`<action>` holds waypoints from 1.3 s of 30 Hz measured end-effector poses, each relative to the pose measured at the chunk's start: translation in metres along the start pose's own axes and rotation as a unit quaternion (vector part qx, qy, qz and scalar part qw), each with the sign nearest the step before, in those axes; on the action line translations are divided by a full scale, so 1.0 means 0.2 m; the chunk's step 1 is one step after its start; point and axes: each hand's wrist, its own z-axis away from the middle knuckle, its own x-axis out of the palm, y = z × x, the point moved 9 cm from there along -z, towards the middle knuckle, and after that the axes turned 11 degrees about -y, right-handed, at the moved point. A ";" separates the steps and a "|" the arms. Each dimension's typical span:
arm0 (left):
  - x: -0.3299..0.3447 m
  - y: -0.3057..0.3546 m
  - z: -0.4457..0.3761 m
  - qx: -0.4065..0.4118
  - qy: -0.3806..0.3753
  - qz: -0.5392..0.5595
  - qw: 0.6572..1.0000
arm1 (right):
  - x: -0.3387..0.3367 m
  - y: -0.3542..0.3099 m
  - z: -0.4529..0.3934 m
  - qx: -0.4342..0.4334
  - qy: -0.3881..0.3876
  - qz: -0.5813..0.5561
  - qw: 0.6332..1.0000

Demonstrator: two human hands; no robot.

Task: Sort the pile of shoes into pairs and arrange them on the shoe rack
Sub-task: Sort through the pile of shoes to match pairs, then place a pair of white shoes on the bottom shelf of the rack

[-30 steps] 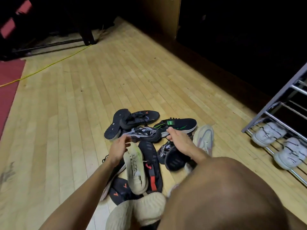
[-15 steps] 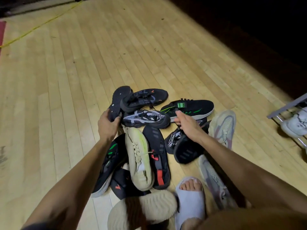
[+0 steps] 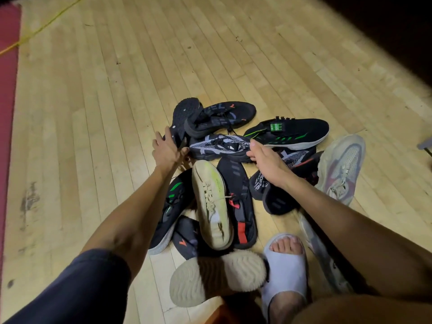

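Note:
A pile of shoes lies on the wooden floor. My left hand (image 3: 167, 148) grips the heel end of a black shoe turned sole-up (image 3: 184, 118). My right hand (image 3: 264, 160) closes on the toe of a black shoe with a grey pattern (image 3: 217, 146), thumb on top. Around them lie a black shoe with an orange mark (image 3: 224, 114), a black shoe with green stripes (image 3: 294, 132), a cream shoe lying sole-up (image 3: 211, 206), a black shoe with a red tab (image 3: 240, 206) and a grey-purple sneaker (image 3: 341, 167). Only a grey corner of the shoe rack (image 3: 425, 145) shows at the right edge.
A foot in a pale slide (image 3: 285, 265) stands at the near side of the pile, beside a cream sole (image 3: 217, 277) and another grey sneaker (image 3: 322, 251). A red mat (image 3: 8, 113) runs along the left. A yellow cord (image 3: 42, 29) crosses the far floor.
My left hand left the cream shoe and reached forward to the black sole-up shoe. My right hand shifted left onto the grey-patterned shoe's toe. The view tilted down, losing most of the rack.

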 end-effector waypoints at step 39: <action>0.07 0.07 0.64 0.027 -0.280 0.826 0.488 | 0.08 -0.22 0.21 -0.037 -0.019 -0.038 0.998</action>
